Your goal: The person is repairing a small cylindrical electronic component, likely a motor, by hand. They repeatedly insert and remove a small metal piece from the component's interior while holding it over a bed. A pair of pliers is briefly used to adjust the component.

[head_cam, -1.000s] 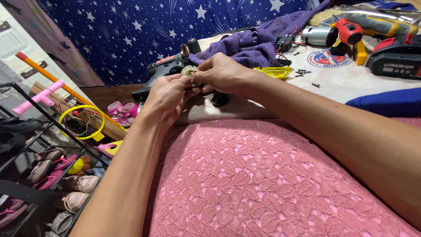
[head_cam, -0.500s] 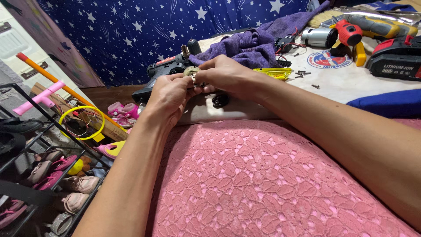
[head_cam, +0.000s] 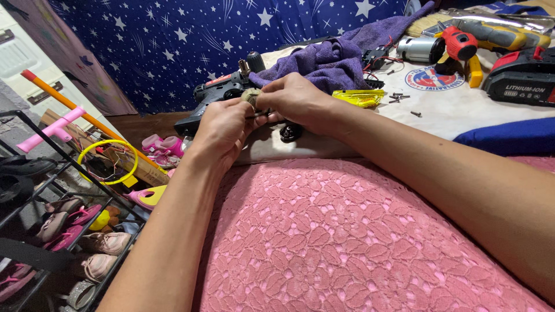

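I pinch a small round tan drill part (head_cam: 251,96) between the fingers of my left hand (head_cam: 222,128) and right hand (head_cam: 295,99), closed tight on it above the bed's far edge, just near the black drill body (head_cam: 215,95) so it stays steady.

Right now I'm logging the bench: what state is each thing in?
Left hand: closed around a small round part.
Right hand: fingers pinching the same part.
Black drill body: lying on its side.
Silver motor: loose, lying flat.
Screws: scattered.
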